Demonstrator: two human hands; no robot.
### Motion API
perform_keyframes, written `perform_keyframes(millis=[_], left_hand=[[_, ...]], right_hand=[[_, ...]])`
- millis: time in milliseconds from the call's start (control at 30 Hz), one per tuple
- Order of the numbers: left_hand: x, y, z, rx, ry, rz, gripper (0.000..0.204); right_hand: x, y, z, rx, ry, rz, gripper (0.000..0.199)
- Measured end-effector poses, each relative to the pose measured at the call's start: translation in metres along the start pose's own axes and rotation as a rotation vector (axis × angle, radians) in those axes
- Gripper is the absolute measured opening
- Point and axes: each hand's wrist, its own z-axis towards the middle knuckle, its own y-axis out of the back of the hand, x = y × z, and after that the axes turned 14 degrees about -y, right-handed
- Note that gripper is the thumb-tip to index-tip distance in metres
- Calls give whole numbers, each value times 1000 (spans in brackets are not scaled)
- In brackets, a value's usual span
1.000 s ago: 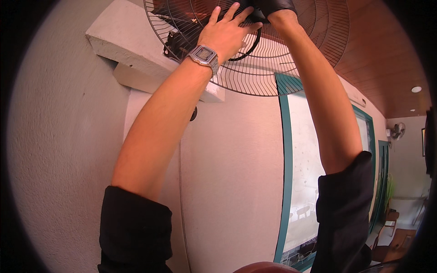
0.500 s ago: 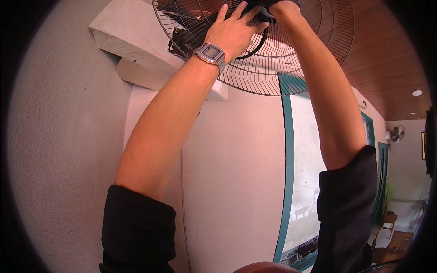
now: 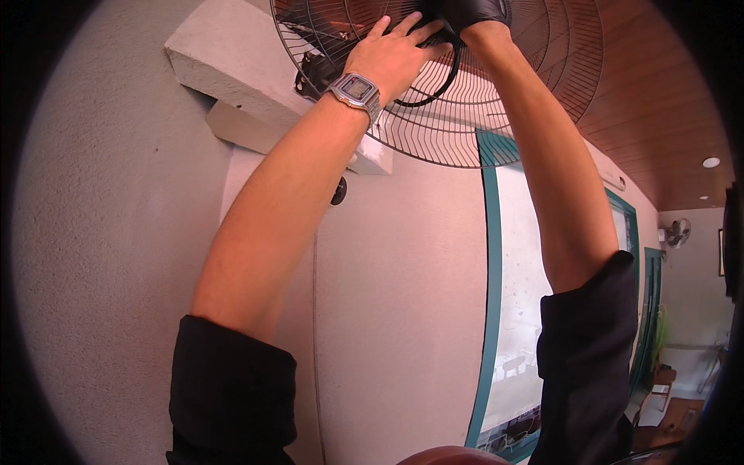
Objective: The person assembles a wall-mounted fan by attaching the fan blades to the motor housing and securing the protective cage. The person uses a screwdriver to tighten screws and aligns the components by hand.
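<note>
Overhead, a large black wire fan guard (image 3: 457, 147) fills the top of the view, its upper part cut off by the edge. My left hand (image 3: 393, 60), bare and wearing a silver digital watch (image 3: 356, 89), lies against the wires with its fingers spread. Beside it, at the guard's middle, is my right hand (image 3: 479, 14) in a black glove. Its fingers look curled in at the dark hub, but what they hold is hidden. A black curved cable (image 3: 448, 87) runs below the hub, between the two hands.
A pale concrete beam (image 3: 232, 66) juts from the left wall beside the guard. Behind my arms are a pale wall panel (image 3: 395, 302) and a teal-framed window (image 3: 490, 294). A wooden ceiling (image 3: 659, 116) and a small wall fan (image 3: 679, 232) are at the right.
The view has shifted slightly, so the guard and beam sit a little lower and more of my right glove shows. My left hand keeps its spread fingers on the guard.
</note>
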Motion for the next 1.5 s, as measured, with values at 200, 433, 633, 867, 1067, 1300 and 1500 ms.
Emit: perform_keyframes(millis=[200, 433, 633, 867, 1067, 1300, 1500], left_hand=[[8, 19, 1, -11, -107, -101, 52], [9, 23, 0, 53, -99, -66, 54], [8, 27, -2, 105, -91, -58, 54], [12, 26, -10, 140, -87, -4, 53], [6, 29, 1, 68, -97, -41, 53], [6, 23, 0, 51, -97, -46, 53], [8, 24, -5, 41, -91, -43, 53]], right_hand=[[2, 11, -3, -147, 75, -369, 13], [-25, -5, 17, -207, 329, -470, 12], [-19, -6, 10, -238, 203, -436, 13], [-12, -8, 3, 25, 127, -533, 16], [-4, 12, 8, 9, 37, -651, 18], [-13, 1, 16, -54, 78, -740, 20], [-5, 5, 4, 74, -7, -427, 21]])
